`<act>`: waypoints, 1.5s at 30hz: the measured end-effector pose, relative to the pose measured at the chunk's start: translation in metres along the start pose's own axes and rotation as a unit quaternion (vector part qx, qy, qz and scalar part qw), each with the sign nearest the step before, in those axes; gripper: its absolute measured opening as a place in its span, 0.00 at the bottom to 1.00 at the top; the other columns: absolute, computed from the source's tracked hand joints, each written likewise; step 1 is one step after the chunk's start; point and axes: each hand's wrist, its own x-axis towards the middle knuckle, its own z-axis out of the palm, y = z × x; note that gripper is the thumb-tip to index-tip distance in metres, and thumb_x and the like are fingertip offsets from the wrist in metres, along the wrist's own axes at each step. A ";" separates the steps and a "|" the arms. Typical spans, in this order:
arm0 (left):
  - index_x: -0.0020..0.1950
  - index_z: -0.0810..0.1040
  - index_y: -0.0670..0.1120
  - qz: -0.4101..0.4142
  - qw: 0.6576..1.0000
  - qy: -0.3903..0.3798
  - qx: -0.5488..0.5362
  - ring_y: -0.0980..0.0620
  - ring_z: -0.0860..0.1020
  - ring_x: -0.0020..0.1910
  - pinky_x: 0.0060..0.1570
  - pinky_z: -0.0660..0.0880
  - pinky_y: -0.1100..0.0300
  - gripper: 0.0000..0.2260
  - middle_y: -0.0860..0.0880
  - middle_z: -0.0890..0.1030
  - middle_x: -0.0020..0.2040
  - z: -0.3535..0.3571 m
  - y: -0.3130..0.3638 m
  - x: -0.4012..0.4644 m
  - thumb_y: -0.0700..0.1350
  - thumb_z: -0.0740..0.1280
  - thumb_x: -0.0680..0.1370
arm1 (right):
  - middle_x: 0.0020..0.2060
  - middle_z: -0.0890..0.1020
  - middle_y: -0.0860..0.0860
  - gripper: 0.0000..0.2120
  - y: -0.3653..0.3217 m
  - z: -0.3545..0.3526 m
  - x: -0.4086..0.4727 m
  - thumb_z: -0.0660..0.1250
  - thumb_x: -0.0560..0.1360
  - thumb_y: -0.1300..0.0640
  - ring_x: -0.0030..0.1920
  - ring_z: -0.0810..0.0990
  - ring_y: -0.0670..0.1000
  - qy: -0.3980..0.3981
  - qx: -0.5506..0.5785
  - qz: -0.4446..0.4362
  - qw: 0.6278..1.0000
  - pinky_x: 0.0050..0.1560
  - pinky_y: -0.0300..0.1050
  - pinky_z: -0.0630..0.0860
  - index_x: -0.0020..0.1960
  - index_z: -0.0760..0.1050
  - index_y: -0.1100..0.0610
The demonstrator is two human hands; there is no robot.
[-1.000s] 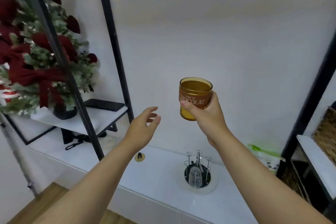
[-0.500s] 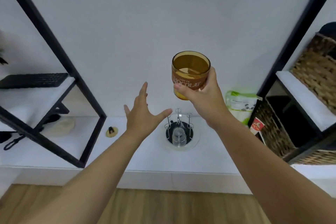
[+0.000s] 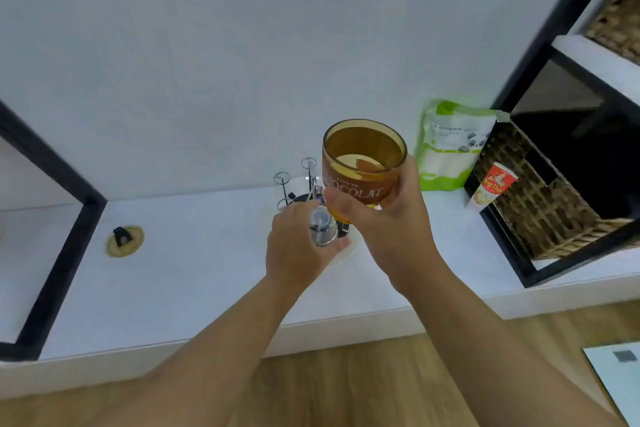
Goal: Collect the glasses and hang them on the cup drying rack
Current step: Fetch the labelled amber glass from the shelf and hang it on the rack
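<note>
An amber glass [image 3: 363,163] with "CHOCOLAT" lettering is upright in my right hand [image 3: 391,229], held just above and right of the cup drying rack [image 3: 283,188]. The rack is a set of thin wire pegs over a dark base on a white dish, standing on the low white shelf [image 3: 194,274]. A small clear glass [image 3: 322,226] hangs upside down on a near peg. My left hand [image 3: 294,246] lies against the rack's near-left side, thumb stretched under the clear glass. Its fingers are hidden, so its grip is unclear.
A green and white bag [image 3: 446,146] leans on the wall at the right, beside a red and white tube [image 3: 491,187] and a wicker basket [image 3: 540,208] in a black-framed shelf. A round yellow disc with a black clip [image 3: 124,240] lies left. A black frame post [image 3: 65,239] stands further left.
My view has tilted down toward the shelf. Both hands have come down to the rack: the amber glass is lower, and my left hand has gone from open in the air to the rack.
</note>
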 end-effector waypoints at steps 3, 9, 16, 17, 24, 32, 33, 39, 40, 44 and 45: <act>0.64 0.74 0.56 0.000 1.000 0.021 0.005 0.56 0.77 0.54 0.53 0.80 0.57 0.31 0.57 0.81 0.57 0.023 -0.012 0.001 0.72 0.69 0.68 | 0.57 0.84 0.41 0.36 0.036 0.000 -0.013 0.85 0.66 0.61 0.56 0.84 0.41 0.017 0.020 0.015 1.000 0.51 0.33 0.79 0.69 0.72 0.46; 0.70 0.75 0.52 -0.029 0.998 0.057 0.020 0.53 0.77 0.59 0.56 0.77 0.58 0.27 0.54 0.80 0.62 0.051 -0.023 0.008 0.62 0.69 0.74 | 0.59 0.84 0.40 0.35 0.084 -0.002 -0.026 0.84 0.68 0.60 0.59 0.84 0.43 0.019 0.043 0.026 0.999 0.53 0.35 0.80 0.67 0.73 0.40; 0.71 0.73 0.53 -0.032 0.995 0.085 -0.037 0.54 0.80 0.58 0.59 0.79 0.49 0.34 0.56 0.81 0.61 0.065 -0.029 0.014 0.68 0.69 0.70 | 0.65 0.84 0.47 0.45 0.118 -0.005 -0.023 0.84 0.61 0.36 0.65 0.84 0.54 0.045 0.129 0.091 0.986 0.65 0.66 0.80 0.73 0.71 0.42; 0.71 0.74 0.52 -0.028 0.995 0.084 -0.042 0.54 0.80 0.58 0.59 0.78 0.48 0.33 0.55 0.82 0.61 0.064 -0.034 0.014 0.66 0.71 0.70 | 0.63 0.85 0.47 0.46 0.121 -0.005 -0.022 0.83 0.59 0.33 0.65 0.84 0.54 0.052 0.138 0.099 0.984 0.64 0.67 0.80 0.73 0.71 0.42; 0.72 0.72 0.51 -0.025 0.993 0.058 -0.096 0.55 0.77 0.60 0.60 0.78 0.55 0.34 0.54 0.79 0.64 0.052 -0.061 0.019 0.60 0.79 0.70 | 0.60 0.86 0.52 0.33 0.138 -0.012 -0.014 0.71 0.72 0.35 0.59 0.85 0.61 0.075 0.233 0.164 0.956 0.52 0.58 0.85 0.72 0.72 0.46; 0.75 0.71 0.52 -0.026 0.994 0.025 -0.100 0.63 0.72 0.57 0.55 0.66 0.74 0.33 0.56 0.76 0.65 0.035 -0.087 0.032 0.58 0.78 0.72 | 0.59 0.85 0.59 0.33 0.136 -0.010 -0.011 0.77 0.71 0.39 0.50 0.87 0.58 0.031 0.231 0.235 0.944 0.42 0.52 0.84 0.71 0.72 0.50; 0.75 0.71 0.52 -0.026 0.995 0.020 -0.096 0.64 0.72 0.57 0.54 0.66 0.75 0.33 0.56 0.76 0.66 0.034 -0.088 0.033 0.58 0.78 0.73 | 0.59 0.85 0.60 0.32 0.135 -0.011 -0.011 0.78 0.72 0.41 0.47 0.87 0.58 0.024 0.232 0.243 0.942 0.39 0.50 0.83 0.70 0.72 0.50; 0.75 0.73 0.52 -0.021 0.995 0.001 -0.095 0.62 0.73 0.59 0.59 0.68 0.68 0.31 0.56 0.74 0.67 0.024 -0.093 0.041 0.55 0.78 0.74 | 0.62 0.83 0.61 0.40 0.131 -0.028 -0.016 0.78 0.63 0.46 0.58 0.84 0.67 -0.017 0.233 0.255 0.938 0.33 0.48 0.79 0.72 0.71 0.51; 0.75 0.73 0.52 -0.026 0.995 -0.002 -0.099 0.61 0.74 0.59 0.60 0.69 0.67 0.31 0.56 0.73 0.67 0.022 -0.094 0.043 0.55 0.78 0.74 | 0.62 0.84 0.60 0.41 0.129 -0.032 -0.016 0.81 0.62 0.46 0.60 0.84 0.68 -0.021 0.223 0.254 0.941 0.32 0.47 0.79 0.72 0.72 0.51; 0.75 0.73 0.52 -0.028 0.995 -0.003 -0.094 0.58 0.75 0.60 0.62 0.72 0.62 0.31 0.57 0.72 0.64 0.018 -0.098 0.049 0.55 0.78 0.74 | 0.57 0.86 0.59 0.43 0.120 -0.045 -0.016 0.85 0.58 0.38 0.51 0.86 0.62 -0.002 0.141 0.207 0.968 0.39 0.49 0.83 0.69 0.77 0.51; 0.75 0.73 0.52 -0.029 0.996 -0.004 -0.090 0.58 0.75 0.60 0.62 0.72 0.62 0.31 0.56 0.72 0.65 0.018 -0.099 0.050 0.55 0.78 0.74 | 0.58 0.86 0.57 0.38 0.117 -0.047 -0.015 0.82 0.61 0.41 0.50 0.86 0.58 -0.002 0.133 0.194 0.972 0.44 0.52 0.85 0.69 0.78 0.49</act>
